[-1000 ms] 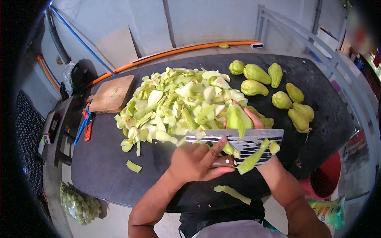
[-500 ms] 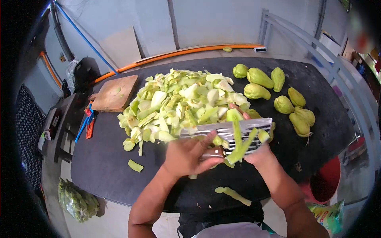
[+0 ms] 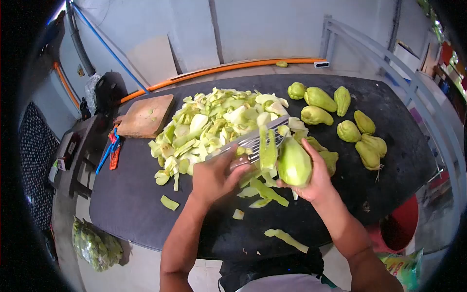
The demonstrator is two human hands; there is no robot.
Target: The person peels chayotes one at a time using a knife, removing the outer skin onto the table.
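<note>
My left hand (image 3: 211, 176) is closed around the brown handle of a wide-bladed knife (image 3: 242, 163), its blade slanting up to the right. Strips of green peel cling to the blade. In my right hand (image 3: 318, 179) rests a partly peeled chayote (image 3: 295, 164), pale green and glossy, gripped from its right side. The blade is close by on its left; whether they touch I cannot tell. Beyond both hands spreads a big heap of peelings (image 3: 209, 121). Several loose strips of peel (image 3: 268, 193) lie on the table below the chayote.
Several unpeeled chayotes (image 3: 320, 99) sit on the right of the dark table (image 3: 131, 209). A wooden cutting board (image 3: 146, 116) and a red-and-blue tool (image 3: 114, 153) lie at the left. A red bucket (image 3: 406, 221) and a bag of green produce (image 3: 97, 246) stand on the floor.
The knife has tilted steeper and moved off the chayote's front, so the chayote now shows in my right hand. More peel strips lie on the table beneath.
</note>
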